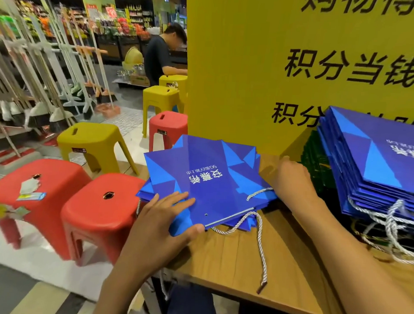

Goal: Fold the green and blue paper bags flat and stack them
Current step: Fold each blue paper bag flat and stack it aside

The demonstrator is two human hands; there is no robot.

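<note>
wooden table: blue bag, opening nearward

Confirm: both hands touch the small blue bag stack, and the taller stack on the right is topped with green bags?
Not quite: the head view shows the taller stack topped with blue bags; green bags show only under its left side. The left hand and right hand do touch the small blue stack.
</note>
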